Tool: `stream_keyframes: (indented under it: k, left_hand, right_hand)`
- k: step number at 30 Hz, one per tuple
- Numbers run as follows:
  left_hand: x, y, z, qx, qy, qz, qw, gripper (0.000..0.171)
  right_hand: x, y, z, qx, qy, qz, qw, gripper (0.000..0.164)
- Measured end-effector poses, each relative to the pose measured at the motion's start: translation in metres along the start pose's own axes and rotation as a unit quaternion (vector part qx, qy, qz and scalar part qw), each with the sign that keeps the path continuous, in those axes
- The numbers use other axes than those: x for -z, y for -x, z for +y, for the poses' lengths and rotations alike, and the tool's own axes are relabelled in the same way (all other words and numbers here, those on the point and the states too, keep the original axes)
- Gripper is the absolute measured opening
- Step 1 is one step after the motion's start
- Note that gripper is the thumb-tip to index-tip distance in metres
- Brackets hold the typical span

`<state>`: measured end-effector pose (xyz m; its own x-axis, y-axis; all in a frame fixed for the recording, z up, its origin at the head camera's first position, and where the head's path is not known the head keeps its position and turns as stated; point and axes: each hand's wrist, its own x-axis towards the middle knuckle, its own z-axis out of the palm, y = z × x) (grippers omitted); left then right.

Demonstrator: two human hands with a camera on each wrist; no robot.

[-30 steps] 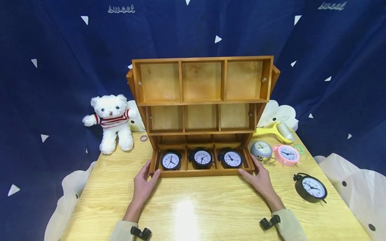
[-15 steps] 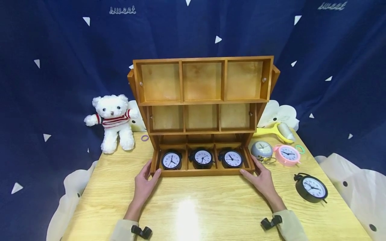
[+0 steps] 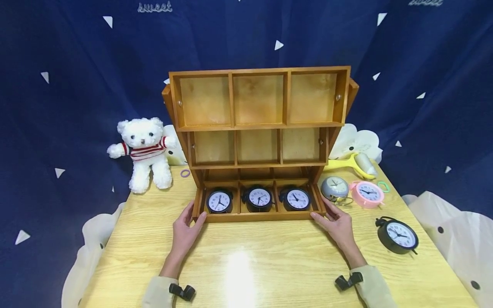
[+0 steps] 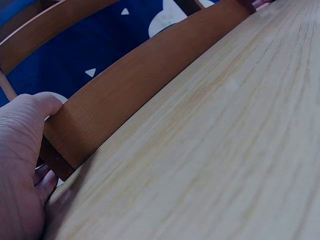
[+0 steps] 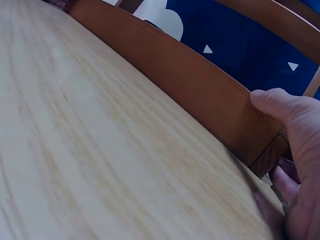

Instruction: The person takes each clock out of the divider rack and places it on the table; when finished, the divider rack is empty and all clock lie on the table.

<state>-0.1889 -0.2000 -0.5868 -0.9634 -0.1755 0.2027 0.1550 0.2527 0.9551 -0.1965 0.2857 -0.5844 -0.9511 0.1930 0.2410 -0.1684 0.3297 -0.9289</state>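
Observation:
A three-tier wooden organizer box [image 3: 259, 217] stands in the middle of the table with its tiers fanned up and back. My left hand [image 3: 185, 233] grips the bottom tier's left front corner, thumb on the front edge and fingers along the side. At the right front corner my right hand [image 3: 340, 231] holds it the same way. Both wrist views show the thumbs over the front board [image 4: 125, 90], which meets the tabletop. Three black alarm clocks sit in the bottom compartments: left clock [image 3: 219, 202], middle clock [image 3: 259, 198] and right clock [image 3: 298, 199]. The upper compartments hold nothing.
Right of the box lie a grey clock [image 3: 334, 188], a pink alarm clock [image 3: 367, 193], another black alarm clock [image 3: 398, 235], a green ring [image 3: 383, 187] and a yellow-handled lint roller [image 3: 354, 164]. A white teddy bear [image 3: 143, 149] and purple ring [image 3: 185, 173] are left.
The head view has tilted slightly, so everything appears a little higher. My right thumb has slid slightly outward along the front edge. The box and clocks have not visibly moved.

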Motion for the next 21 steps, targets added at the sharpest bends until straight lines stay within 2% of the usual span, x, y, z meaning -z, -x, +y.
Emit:
stream_keyframes:
  k: [4,9,17,21]
  left_hand:
    - [0.000,-0.001,0.004,0.007,0.007,0.001,0.9999,0.064]
    - [0.000,-0.001,0.014,0.011,0.011,-0.004,0.9999,0.064]
    - [0.000,-0.001,0.002,-0.003,0.006,-0.004,1.0000,0.066]
    - [-0.001,0.000,0.001,-0.013,0.011,-0.002,0.9999,0.067]
  right_hand:
    - [-0.003,0.000,-0.002,0.000,-0.016,0.007,1.000,0.063]
    - [-0.003,-0.001,-0.003,-0.007,-0.010,0.014,1.000,0.062]
    - [-0.001,0.003,-0.002,-0.015,0.003,0.009,1.000,0.063]
    - [0.001,0.003,-0.002,-0.014,0.003,0.007,1.000,0.064]
